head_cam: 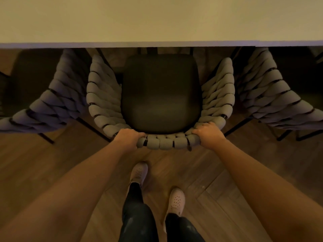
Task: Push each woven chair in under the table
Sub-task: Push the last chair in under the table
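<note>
A woven chair [103, 96] with thick grey rope arms and a dark seat cushion [160, 95] stands straight ahead of me, its front part close under the pale table's edge [160, 44]. My left hand [128, 137] grips the top of the chair's back rail on the left. My right hand [208, 133] grips the same rail on the right. Two more woven chairs flank it: one on the left [52, 103] and one on the right [272, 98], both partly under the table.
The pale tabletop [157, 18] fills the upper part of the view. Wooden herringbone floor [244, 172] lies below. My two feet in light shoes [139, 172] stand just behind the chair. Thin black chair legs [239, 124] angle out between the chairs.
</note>
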Demonstrator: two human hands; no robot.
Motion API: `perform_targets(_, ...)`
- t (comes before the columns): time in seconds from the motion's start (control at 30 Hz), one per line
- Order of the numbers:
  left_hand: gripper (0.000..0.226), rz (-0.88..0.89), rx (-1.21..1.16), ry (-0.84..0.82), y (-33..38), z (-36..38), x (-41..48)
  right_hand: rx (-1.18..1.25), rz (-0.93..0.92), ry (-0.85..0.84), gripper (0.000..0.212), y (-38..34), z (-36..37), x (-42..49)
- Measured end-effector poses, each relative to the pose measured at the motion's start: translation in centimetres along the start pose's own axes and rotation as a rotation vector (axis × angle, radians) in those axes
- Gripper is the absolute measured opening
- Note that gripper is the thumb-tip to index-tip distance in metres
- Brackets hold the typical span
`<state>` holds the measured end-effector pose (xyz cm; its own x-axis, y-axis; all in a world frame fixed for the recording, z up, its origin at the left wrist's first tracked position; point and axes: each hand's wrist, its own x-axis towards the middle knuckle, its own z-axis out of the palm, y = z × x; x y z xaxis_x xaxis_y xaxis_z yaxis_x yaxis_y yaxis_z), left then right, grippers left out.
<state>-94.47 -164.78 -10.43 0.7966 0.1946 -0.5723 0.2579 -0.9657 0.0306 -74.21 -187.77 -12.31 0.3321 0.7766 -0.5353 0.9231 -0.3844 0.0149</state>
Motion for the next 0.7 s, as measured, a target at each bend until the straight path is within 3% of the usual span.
perform_targets(0.7, 0.028, 0.037, 0.020, 0.060, -1.7, -4.3, 5.0, -0.053, 0.041, -0.065, 0.037, 4.2, -4.2, 4.6)
